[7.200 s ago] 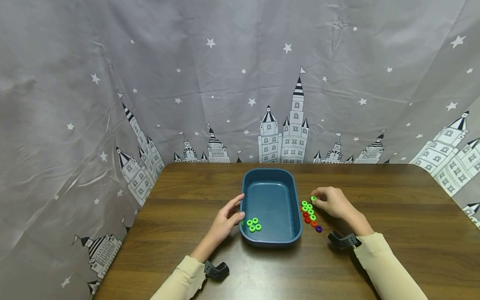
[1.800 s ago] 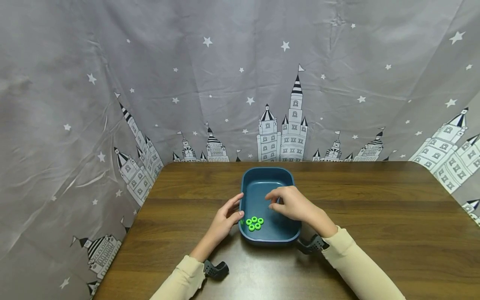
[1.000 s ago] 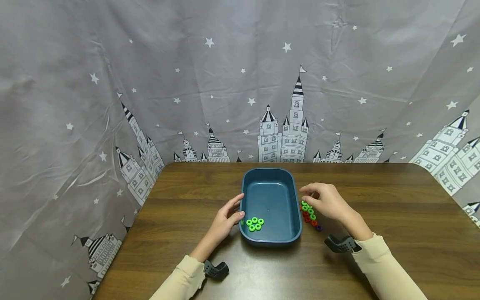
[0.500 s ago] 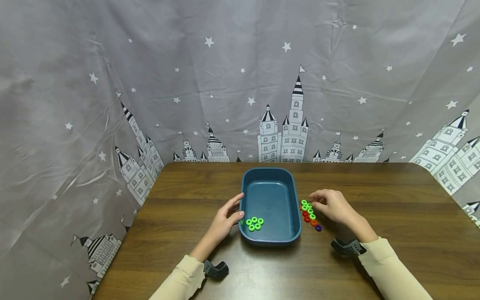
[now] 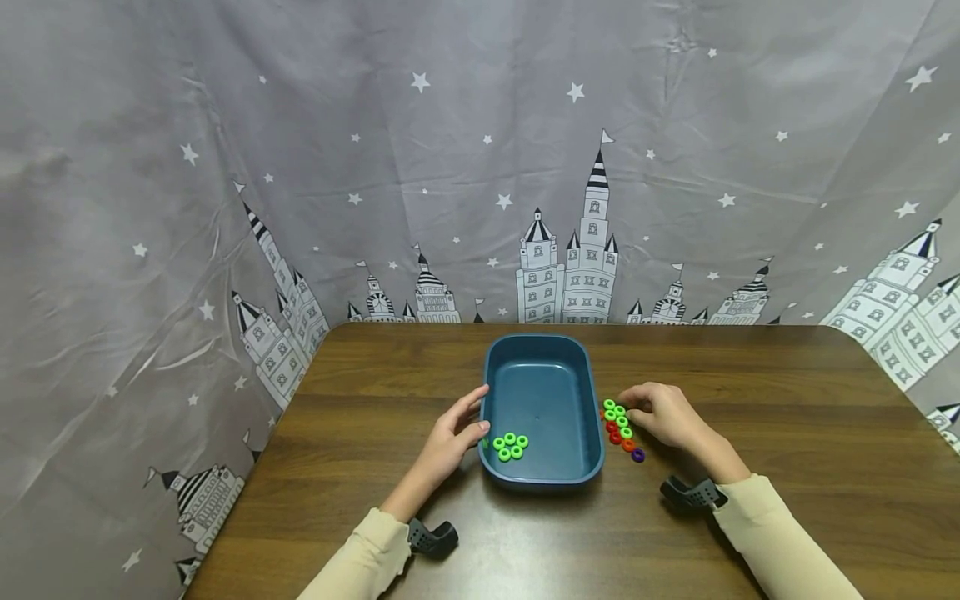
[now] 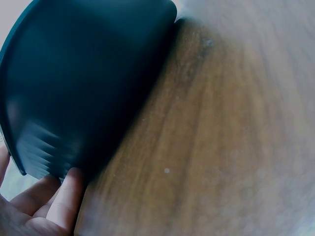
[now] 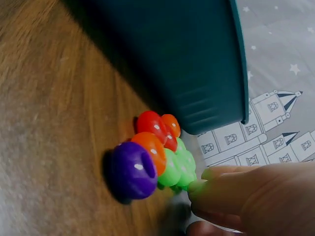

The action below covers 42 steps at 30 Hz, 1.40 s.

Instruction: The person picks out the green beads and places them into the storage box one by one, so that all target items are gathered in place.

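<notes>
Rings [image 7: 150, 150], apparently plain, beside right hand [image 5: 669, 415]

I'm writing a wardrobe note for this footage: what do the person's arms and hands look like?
The left sleeve and right sleeve are plain pale cream. Beside each cuff sits a dark, curved wrist mount with small holes. The left hand and right hand are ungloved.
</notes>
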Each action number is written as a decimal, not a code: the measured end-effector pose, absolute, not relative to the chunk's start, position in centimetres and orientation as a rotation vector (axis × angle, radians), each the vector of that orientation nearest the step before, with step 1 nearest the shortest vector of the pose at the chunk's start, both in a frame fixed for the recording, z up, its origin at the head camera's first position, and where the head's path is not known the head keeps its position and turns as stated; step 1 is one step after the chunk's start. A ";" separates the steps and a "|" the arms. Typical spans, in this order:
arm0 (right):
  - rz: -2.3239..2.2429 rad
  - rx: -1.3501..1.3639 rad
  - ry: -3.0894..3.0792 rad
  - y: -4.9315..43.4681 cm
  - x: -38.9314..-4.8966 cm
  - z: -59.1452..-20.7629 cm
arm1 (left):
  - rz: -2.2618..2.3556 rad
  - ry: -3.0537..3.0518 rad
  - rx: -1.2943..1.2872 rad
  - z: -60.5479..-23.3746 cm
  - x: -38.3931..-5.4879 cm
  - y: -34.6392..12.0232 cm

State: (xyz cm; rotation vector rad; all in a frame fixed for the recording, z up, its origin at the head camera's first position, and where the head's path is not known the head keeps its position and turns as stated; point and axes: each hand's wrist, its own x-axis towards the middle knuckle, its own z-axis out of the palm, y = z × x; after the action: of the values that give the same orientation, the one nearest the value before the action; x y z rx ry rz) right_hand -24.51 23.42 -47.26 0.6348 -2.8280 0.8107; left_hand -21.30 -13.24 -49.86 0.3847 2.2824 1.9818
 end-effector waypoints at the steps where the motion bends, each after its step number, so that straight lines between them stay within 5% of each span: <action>1: 0.809 0.639 -2.828 23.4 -24.5 -47.3 | 1.982 2.282 0.383 -49.9 -21.3 -13.2; 42: 0.763 0.727 -2.824 23.9 -24.6 -47.4 | 1.994 2.257 0.412 -49.7 -21.2 -13.3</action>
State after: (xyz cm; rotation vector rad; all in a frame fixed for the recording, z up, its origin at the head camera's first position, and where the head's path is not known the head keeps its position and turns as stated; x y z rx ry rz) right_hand -24.64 23.91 -47.41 0.7266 -2.8243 0.7632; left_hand -21.20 -13.28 -49.71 0.4121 2.2567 1.9936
